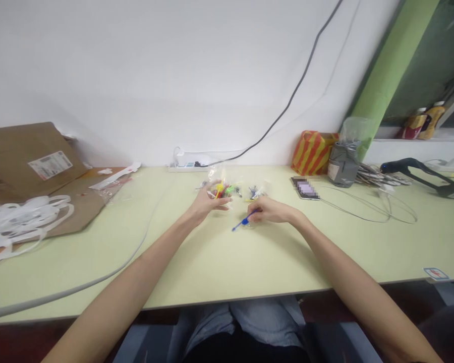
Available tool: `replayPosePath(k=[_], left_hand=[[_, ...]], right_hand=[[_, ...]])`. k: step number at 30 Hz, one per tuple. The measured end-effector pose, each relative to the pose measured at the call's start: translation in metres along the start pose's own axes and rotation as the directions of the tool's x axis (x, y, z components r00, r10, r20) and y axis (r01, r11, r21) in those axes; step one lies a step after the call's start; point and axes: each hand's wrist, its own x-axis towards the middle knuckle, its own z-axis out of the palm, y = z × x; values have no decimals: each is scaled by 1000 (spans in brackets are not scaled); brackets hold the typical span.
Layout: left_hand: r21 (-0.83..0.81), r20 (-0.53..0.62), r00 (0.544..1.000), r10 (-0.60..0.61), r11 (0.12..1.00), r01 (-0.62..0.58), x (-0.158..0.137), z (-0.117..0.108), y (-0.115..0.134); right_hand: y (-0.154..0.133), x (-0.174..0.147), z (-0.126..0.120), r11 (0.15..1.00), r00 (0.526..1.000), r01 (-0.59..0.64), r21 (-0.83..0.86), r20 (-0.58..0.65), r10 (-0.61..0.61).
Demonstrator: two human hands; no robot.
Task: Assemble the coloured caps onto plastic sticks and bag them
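Head view: phone (309,189) and striped bag (310,155) to the right, cable (62,293) crossing left, tabletop (219,262) running between the forearms (162,242) to the front edge (230,299). Right hand (268,208) pinches a blue stick (244,221) above it; left hand (205,204) at colourful plastic pieces (220,189), grip: cannot tell.

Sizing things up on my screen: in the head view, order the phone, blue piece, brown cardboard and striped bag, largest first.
Brown cardboard
Striped bag
Phone
Blue piece, partly hidden by the right hand

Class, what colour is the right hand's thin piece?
The thin piece is blue, clearest in the head view.
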Motion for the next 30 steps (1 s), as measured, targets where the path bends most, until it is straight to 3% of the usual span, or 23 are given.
replayPosePath(k=[3,5,10,13,18,20,22,26,30], left_hand=[[45,60,998,-37,998,34,0,-2,-1],[71,103,993,-63,996,56,1,-5,-2],[123,270,956,-117,989,87,-2,-8,-1],[156,367,914,-171,980,121,-7,-5,4],[187,496,835,-237,969,164,-12,-1,12],[188,540,801,-256,965,182,-14,-1,14],[186,580,768,-272,962,199,-16,-2,16],[190,655,699,-286,958,214,-17,-2,17],[186,666,689,-284,959,215,-17,0,18]], right_hand=[[-5,-2,-7,996,986,62,60,-160,-51],[-7,-3,-12,995,945,98,31,-317,-84],[-4,-1,-15,996,708,74,-56,-700,-92],[0,0,-14,997,600,47,-62,-796,-78],[0,1,-14,997,518,59,-46,-853,-70],[-2,1,-15,994,513,96,-45,-854,-88],[-5,1,-16,989,540,140,-50,-833,-119],[-10,-1,-17,974,661,222,-37,-729,-178],[-18,-2,-11,967,769,244,-72,-593,-238]])
